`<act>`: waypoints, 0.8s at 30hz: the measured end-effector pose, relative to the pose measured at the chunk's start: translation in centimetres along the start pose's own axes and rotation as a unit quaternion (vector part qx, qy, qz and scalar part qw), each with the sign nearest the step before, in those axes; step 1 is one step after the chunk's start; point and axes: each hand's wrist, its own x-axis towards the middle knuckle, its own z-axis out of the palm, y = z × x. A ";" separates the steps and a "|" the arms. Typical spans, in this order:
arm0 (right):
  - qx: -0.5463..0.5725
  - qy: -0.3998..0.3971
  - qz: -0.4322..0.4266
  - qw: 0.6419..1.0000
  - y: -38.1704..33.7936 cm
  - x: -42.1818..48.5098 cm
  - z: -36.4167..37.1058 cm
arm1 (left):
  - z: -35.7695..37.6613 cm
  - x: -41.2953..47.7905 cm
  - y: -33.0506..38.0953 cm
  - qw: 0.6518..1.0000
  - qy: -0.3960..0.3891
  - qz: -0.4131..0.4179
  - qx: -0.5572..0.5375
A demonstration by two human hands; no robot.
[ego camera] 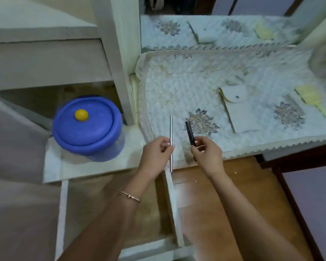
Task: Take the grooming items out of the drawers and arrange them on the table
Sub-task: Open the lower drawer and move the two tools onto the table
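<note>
My left hand (155, 154) pinches a slim silver pencil-like stick (171, 132) held upright over the near edge of the quilted table cover (177, 87). My right hand (207, 154) pinches a shorter black stick (189, 131), tilted slightly left, just to the right of the silver one. Both hands hover above the open wooden drawer (205, 185), whose visible inside looks bare. On the cover lie a white snap pouch (239, 110), a grey comb (294, 102) and a pale yellow brush (312, 100).
A blue round lidded container (88, 127) with a yellow knob stands on the white ledge at left. A mirror at the back reflects the pouch and brush. A second open white drawer (109, 213) lies below my left arm. White cabinet panels rise at left.
</note>
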 end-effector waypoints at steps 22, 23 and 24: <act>-0.116 0.044 -0.079 0.989 3.5 10.9 -2.9 | 5.9 8.7 3.5 0.992 0.040 -0.014 0.123; -0.120 0.053 -0.102 0.986 3.3 10.1 -2.9 | 5.3 7.9 3.4 0.991 0.048 -0.002 0.125; -0.117 0.056 -0.122 0.984 3.0 9.1 -2.8 | 4.4 6.8 3.1 0.991 0.054 0.009 0.125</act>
